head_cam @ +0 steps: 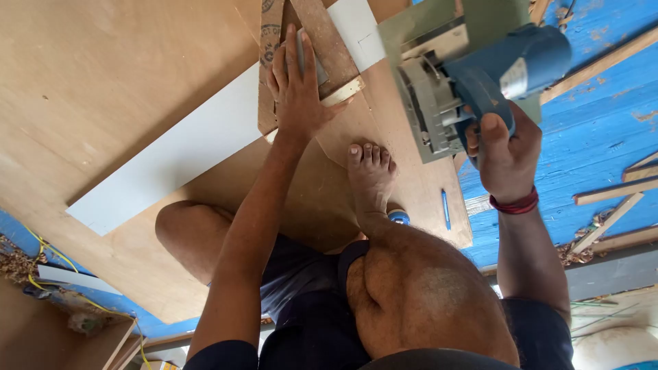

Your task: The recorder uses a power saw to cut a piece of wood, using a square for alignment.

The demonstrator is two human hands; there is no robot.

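Saw work is shown: one blue circular saw (pixel 473 75) is gripped by its handle in the right hand (pixel 504 147), lifted just beside the board edge. The left hand (pixel 296 89) is pressed flat, fingers spread, on one narrow wooden strip (pixel 329 48) lying over one white laminate strip (pixel 185 147). One bare foot (pixel 370 175) is planted between the hands on the plywood sheet (pixel 103 75). A clean cut would likely be helped by firm downward pressure and fingers kept clear of the blade line. One blue pen (pixel 445 209) lies below the right hand.

Blue floor (pixel 603 130) under plywood sheets (pixel 103 82), wooden strips (pixel 606 219) and blue pen (pixel 445 209).
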